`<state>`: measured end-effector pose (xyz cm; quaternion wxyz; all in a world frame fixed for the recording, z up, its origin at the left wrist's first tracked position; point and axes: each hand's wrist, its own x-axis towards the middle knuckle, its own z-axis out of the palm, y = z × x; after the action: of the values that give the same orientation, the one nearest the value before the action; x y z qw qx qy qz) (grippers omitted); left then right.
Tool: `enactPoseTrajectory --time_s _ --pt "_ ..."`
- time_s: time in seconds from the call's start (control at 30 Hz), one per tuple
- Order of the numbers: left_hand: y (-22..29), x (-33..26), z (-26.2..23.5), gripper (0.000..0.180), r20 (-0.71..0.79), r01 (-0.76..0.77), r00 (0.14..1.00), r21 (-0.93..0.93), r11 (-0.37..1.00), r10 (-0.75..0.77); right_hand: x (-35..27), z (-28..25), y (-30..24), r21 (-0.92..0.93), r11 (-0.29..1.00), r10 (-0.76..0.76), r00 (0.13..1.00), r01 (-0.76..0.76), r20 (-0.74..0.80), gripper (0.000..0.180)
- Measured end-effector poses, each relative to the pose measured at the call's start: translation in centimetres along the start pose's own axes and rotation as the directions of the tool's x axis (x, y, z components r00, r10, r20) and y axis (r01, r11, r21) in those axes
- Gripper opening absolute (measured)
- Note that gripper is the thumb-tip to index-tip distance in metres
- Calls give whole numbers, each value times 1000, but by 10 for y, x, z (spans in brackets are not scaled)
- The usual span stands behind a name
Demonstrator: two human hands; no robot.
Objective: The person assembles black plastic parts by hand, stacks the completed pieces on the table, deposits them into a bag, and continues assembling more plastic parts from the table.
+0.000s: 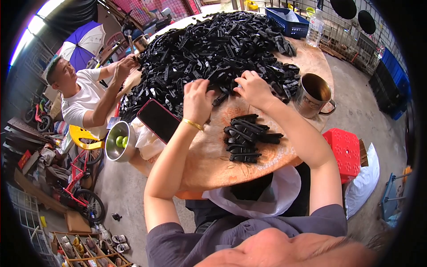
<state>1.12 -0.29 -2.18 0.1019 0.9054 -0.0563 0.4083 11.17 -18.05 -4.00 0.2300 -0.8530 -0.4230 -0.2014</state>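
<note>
A large heap of small black strap-like pieces [209, 49], some with shiny parts, covers most of the table. At the heap's near edge my left hand [198, 99] curls its fingers downward; its fingertips are partly hidden. Close by on the right, my right hand [253, 89] has thumb and fingers drawn together among the pieces, and what it pinches is too small to make out. A dark piece [219, 99] lies between the hands. Nearer to me, a stack of black strap-like bundles [247, 138] rests on the orange patterned tabletop [200, 171].
Left of my forearm lie a phone [159, 120] and a metal bowl [120, 141] with green fruit. A metal mug [312, 95], clear bottle [315, 29] and blue basket [289, 24] stand rightward. A white bag [284, 191] hangs below; another person [84, 91] works at left.
</note>
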Motion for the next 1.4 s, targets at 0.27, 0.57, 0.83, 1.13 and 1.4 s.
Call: enactPoseTrajectory --time_s 0.27,0.57,0.83,1.13,1.4 --pt "-12 1 5 15 252 117 957 133 984 -147 -6 -12 -4 -31 995 101 987 -98 122 26" --pt "5 2 -9 19 460 657 750 -604 451 -475 -3 -21 7 312 931 101 955 -189 279 25" --pt "14 3 -16 29 645 787 573 -606 118 -506 -2 -25 7 695 654 156 952 -299 263 35" --pt "18 1 -14 32 699 792 555 -610 29 -451 -1 -17 -1 840 328 262 896 -433 360 33" --pt "20 0 -13 33 703 791 559 -611 28 -441 -2 -16 2 884 18 330 837 -468 436 30"
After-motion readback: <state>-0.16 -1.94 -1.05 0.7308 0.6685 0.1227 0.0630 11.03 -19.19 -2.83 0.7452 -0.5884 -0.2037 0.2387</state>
